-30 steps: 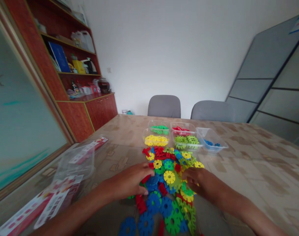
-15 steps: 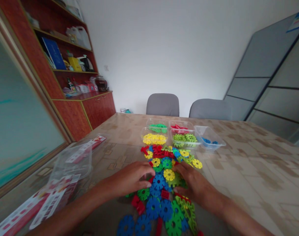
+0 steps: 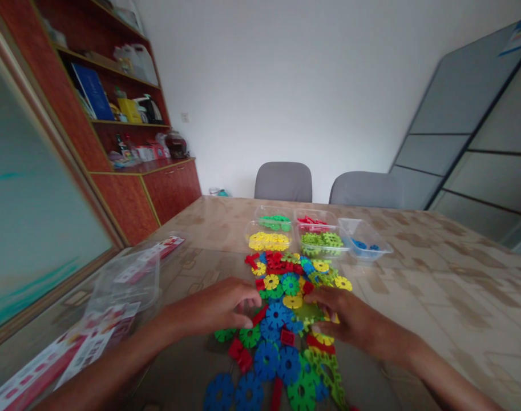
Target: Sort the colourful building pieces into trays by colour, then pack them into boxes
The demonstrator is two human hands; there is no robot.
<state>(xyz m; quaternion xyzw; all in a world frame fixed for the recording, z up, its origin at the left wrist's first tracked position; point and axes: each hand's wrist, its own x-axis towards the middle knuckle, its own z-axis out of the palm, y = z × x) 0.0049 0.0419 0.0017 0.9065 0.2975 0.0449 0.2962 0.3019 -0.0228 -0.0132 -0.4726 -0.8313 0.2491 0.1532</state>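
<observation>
My left hand point(image 3: 232, 305): loosely open, seemingly empty | my right hand point(image 3: 339, 314): curled, grip unclear | plastic pieces point(image 3: 276, 315): heaped between them on the table point(image 3: 414, 279) | probably light, stiff, slightly slippery; pinch by rims

Since half a second ago, the left hand point(image 3: 229, 303) has drawn toward nine o'clock, baring more of a green notched disc point(image 3: 225, 336). A yellow notched disc point(image 3: 293, 302) has tipped. The right hand's thumb point(image 3: 324, 328) has shifted toward three o'clock.
</observation>
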